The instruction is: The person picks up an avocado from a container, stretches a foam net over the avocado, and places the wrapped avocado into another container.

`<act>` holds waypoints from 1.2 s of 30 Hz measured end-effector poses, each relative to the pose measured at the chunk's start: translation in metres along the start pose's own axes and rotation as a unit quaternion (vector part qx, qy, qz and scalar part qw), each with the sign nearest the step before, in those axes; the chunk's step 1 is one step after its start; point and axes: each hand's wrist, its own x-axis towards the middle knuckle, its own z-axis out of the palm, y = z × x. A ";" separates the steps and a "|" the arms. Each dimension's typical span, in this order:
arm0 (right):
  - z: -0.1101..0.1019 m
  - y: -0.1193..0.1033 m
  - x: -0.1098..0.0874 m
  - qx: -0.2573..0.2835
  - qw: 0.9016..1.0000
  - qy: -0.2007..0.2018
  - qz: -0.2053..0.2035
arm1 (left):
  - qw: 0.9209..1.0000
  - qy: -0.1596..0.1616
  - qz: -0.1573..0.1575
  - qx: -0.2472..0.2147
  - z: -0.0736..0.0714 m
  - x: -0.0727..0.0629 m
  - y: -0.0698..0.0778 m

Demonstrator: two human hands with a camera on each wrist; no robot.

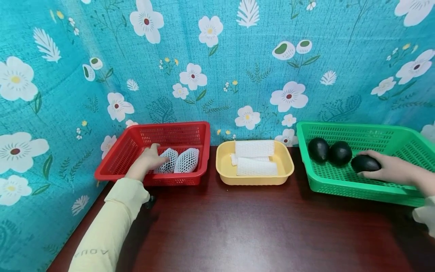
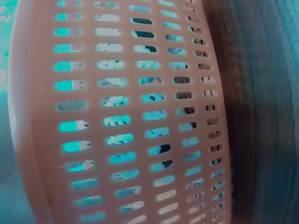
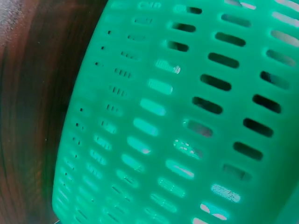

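Note:
In the head view, my left hand (image 1: 151,158) reaches into a red basket (image 1: 149,181). Its thumb side touches a dark fruit in a white foam net (image 1: 168,160); some fingers are hidden, so I cannot tell whether it grips. A second net-wrapped fruit (image 1: 187,160) lies just right of that one. On the right, my right hand (image 1: 385,166) holds a black avocado (image 1: 365,164) from its right side, inside a green basket (image 1: 343,185). Two more avocados, one (image 1: 318,149) beside another (image 1: 340,153), lie to its left. Neither wrist view shows a hand, only basket walls.
Between the baskets stands a yellow tray (image 1: 251,181) holding several white foam nets (image 1: 256,166). All three containers sit on a dark reddish-brown table (image 1: 251,226). Behind them hangs a blue flowered cloth (image 1: 224,56), which also runs along the left side.

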 end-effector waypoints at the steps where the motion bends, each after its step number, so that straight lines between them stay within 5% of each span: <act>1: 0.000 0.000 -0.002 -0.001 1.000 0.006 -0.002 | 1.000 0.004 0.004 0.001 0.000 0.000 0.000; 11: 0.000 -0.015 -0.011 0.021 0.997 0.072 -0.014 | 0.998 0.049 0.047 0.004 -0.001 -0.003 0.001; 27: -0.009 -0.061 -0.015 0.035 0.994 0.087 -0.058 | 0.993 0.079 0.088 -0.003 0.000 -0.018 0.017; 36: -0.005 -0.083 -0.017 0.028 0.985 0.123 -0.116 | 0.990 0.081 0.118 -0.014 0.005 -0.022 0.027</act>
